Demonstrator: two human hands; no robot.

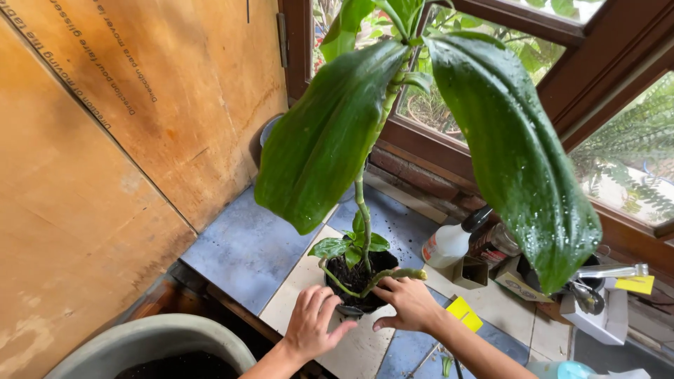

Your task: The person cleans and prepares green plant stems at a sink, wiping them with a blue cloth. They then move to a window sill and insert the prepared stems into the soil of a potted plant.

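A tall plant with two big wet green leaves [330, 133] grows on a thin stem from a small black pot [354, 307] full of dark soil. The pot stands on a tiled counter [246, 249]. My left hand [312, 323] rests against the pot's near left side with fingers spread over the rim. My right hand [407, 302] grips the pot's right rim, fingers touching the soil edge beside a bent lower stem. Small leaves sit at the plant's base.
A grey tub [151, 340] with dark soil sits at bottom left. A white spray bottle [449, 244], small boxes, yellow notes [465, 312] and clutter lie right of the pot. A plywood wall stands on the left; a wooden-framed window [562, 77] is behind.
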